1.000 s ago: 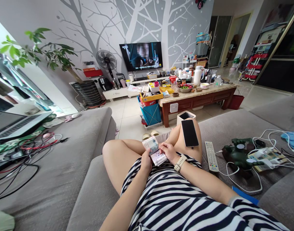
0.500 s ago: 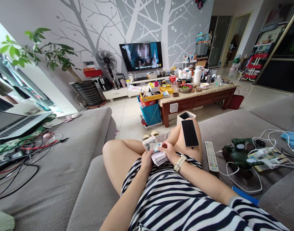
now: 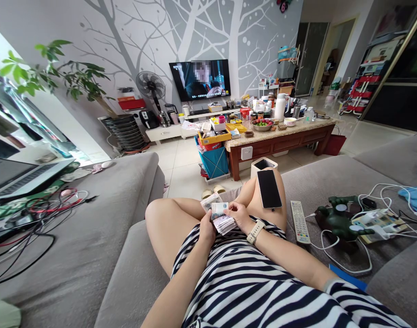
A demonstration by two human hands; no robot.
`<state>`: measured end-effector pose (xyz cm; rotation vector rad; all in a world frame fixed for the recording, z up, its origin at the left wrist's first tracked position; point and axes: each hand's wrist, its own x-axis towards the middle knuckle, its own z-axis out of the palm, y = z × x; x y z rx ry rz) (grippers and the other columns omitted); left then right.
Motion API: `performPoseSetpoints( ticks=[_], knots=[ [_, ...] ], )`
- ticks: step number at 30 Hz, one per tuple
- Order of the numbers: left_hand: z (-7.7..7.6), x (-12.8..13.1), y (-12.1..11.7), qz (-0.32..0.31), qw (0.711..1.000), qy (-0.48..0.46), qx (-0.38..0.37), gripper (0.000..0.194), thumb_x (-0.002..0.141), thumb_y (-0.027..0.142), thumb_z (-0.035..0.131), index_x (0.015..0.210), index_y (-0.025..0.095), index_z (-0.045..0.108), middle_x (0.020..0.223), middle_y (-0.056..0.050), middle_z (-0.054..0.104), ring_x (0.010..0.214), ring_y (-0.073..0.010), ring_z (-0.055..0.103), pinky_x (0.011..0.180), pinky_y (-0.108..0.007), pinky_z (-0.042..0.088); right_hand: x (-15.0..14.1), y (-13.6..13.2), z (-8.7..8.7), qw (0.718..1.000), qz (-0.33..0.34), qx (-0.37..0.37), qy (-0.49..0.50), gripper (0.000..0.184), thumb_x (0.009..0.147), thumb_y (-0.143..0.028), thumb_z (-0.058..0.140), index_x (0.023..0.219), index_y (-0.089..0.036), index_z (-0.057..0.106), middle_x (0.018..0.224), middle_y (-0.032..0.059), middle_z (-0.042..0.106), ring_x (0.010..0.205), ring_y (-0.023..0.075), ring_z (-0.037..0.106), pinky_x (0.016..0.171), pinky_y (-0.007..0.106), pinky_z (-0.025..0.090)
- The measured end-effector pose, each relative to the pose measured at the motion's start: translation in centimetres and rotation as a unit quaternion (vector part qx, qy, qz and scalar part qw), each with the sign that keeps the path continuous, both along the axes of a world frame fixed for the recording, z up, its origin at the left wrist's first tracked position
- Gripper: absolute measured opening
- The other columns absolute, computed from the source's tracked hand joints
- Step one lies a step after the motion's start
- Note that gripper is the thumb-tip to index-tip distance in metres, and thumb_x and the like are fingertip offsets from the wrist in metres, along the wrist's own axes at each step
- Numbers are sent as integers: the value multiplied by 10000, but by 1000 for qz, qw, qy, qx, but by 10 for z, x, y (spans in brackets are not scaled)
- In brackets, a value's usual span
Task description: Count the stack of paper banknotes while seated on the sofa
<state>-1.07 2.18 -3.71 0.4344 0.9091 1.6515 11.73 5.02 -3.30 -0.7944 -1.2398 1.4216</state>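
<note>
The left hand (image 3: 207, 228) grips a loose stack of pale paper banknotes (image 3: 224, 225) above the lap, its fingers closed around the near left side and the thumb lying on the notes. The right hand (image 3: 241, 217) is at the opposite side, fingers bent and pinching the right end of a blue-grey and white paper banknote (image 3: 219, 209) that lies across the stack. Beyond it, more pinkish-white notes fan out up and to the left, while the layered lower edges point toward the black-and-white striped shirt (image 3: 242, 273).

A cream watch with a segmented-looking strap (image 3: 255, 231) is on the right wrist. A black-screened phone with a light rim (image 3: 269, 189) rests on the right leg near the knee. To the right, on the grey fabric sofa (image 3: 317, 182), lie a slim white remote control (image 3: 300, 222) and a dark green, rounded object (image 3: 340, 221) among white cables. At far left are a silver laptop (image 3: 20, 177) and tangled cables. Ahead, a stone-topped reddish-brown wooden table (image 3: 283, 142) carries 1 metal bowl of red and green fruit (image 3: 262, 125).
</note>
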Motion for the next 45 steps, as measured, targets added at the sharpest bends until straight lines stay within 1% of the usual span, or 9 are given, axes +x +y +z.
performPoseSetpoints(
  ticks=[5, 10, 18, 24, 28, 32, 38, 42, 45],
  knots=[
    [2, 1, 0, 7, 1000, -16, 6, 227, 788, 267, 551, 905, 112, 669, 851, -86, 734, 864, -238, 681, 852, -379, 519, 0, -1, 3, 1000, 15, -11, 20, 298, 604, -368, 749, 644, -191, 513, 577, -52, 495, 531, 111, 445, 536, 242, 357],
    [6, 2, -2, -9, 1000, -14, 20, 190, 743, 201, 571, 880, 119, 674, 826, -72, 729, 866, -236, 675, 847, -379, 524, 0, -2, 8, 999, 23, -16, 33, 259, 614, -356, 745, 683, -184, 563, 617, -37, 537, 564, 119, 476, 576, 250, 378],
    [3, 1, -2, -11, 1000, 4, 13, 188, 690, 196, 602, 828, 104, 689, 777, -72, 730, 851, -244, 676, 838, -364, 520, 2, -4, 11, 998, 35, -24, 42, 238, 647, -372, 714, 684, -187, 570, 606, -30, 540, 571, 131, 480, 574, 257, 380],
    [7, 1, -5, -20, 1000, 8, 7, 199, 729, 226, 597, 858, 105, 691, 837, -92, 741, 928, -257, 669, 870, -370, 512, 2, -3, 11, 998, 41, -17, 44, 251, 697, -405, 667, 648, -184, 559, 602, -32, 511, 563, 122, 454, 567, 250, 370],
    [5, 1, -5, -19, 1000, 0, -2, 247, 778, 268, 565, 909, 91, 678, 874, -121, 739, 949, -264, 670, 894, -397, 504, 0, -3, 9, 999, 35, -16, 38, 294, 729, -425, 630, 595, -194, 508, 533, -45, 464, 498, 109, 402, 512, 241, 335],
    [1, 1, -3, -10, 1000, -2, -2, 239, 787, 253, 549, 927, 101, 669, 874, -111, 743, 935, -266, 676, 890, -414, 510, -1, -2, 8, 999, 42, -19, 25, 326, 766, -485, 572, 622, -196, 530, 504, -25, 518, 476, 125, 436, 501, 254, 349],
    [-1, 0, -2, -13, 1000, 7, 2, 258, 767, 268, 578, 942, 100, 667, 878, -116, 741, 914, -273, 681, 864, -416, 519, 0, -2, 10, 999, 33, -12, -3, 344, 685, -481, 681, 578, -197, 518, 493, -34, 530, 473, 113, 437, 521, 253, 361],
    [-1, -1, -4, -16, 1000, 23, 1, 280, 726, 283, 626, 925, 91, 671, 849, -113, 740, 891, -278, 682, 849, -417, 515, -2, -1, 7, 1000, 9, -18, -11, 361, 604, -461, 744, 633, -205, 491, 500, -62, 495, 474, 110, 429, 500, 245, 348],
    [1, -3, -5, -13, 999, 38, -5, 276, 671, 262, 679, 890, 94, 677, 814, -99, 741, 870, -281, 682, 850, -413, 506, -3, 1, 4, 1000, -16, -16, -14, 381, 568, -430, 770, 701, -207, 492, 546, -69, 488, 508, 112, 439, 519, 242, 359]
  ],
)
